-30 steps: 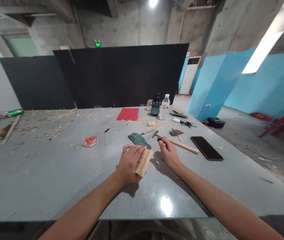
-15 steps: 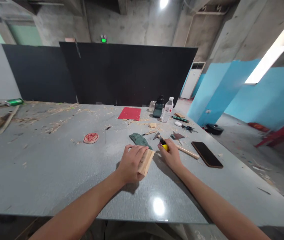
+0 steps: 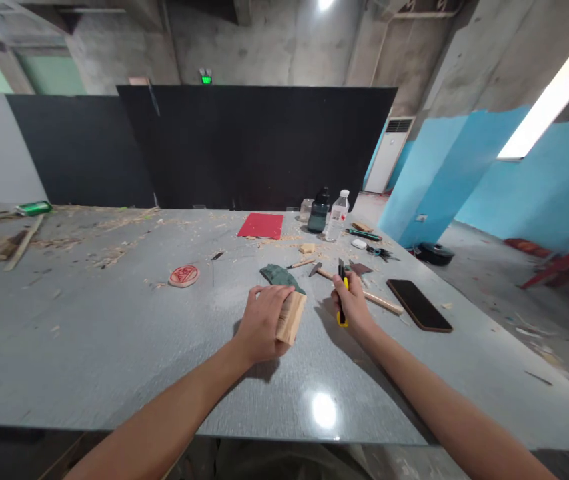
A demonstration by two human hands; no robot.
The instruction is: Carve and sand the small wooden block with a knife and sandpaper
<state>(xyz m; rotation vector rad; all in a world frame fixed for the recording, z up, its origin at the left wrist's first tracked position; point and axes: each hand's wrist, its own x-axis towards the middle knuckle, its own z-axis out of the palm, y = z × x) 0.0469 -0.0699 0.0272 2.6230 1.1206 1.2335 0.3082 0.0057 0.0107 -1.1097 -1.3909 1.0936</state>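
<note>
Hiding the left part of the wooden block point(image 3: 292, 319), the left grip point(image 3: 263, 323) is closed around it; the block's underside cannot be seen. The right grip point(image 3: 354, 308) clasps a yellow-black cutter point(image 3: 345, 285), covering some of its middle, and also conceals part of the hammer point(image 3: 383, 303) behind; whether the blade is out, I cannot tell. The block shows just at the right of the left grip, its long axis slanting away and slightly rightward. The cutter points away from the person, black end farther, yellow end nearer.
</note>
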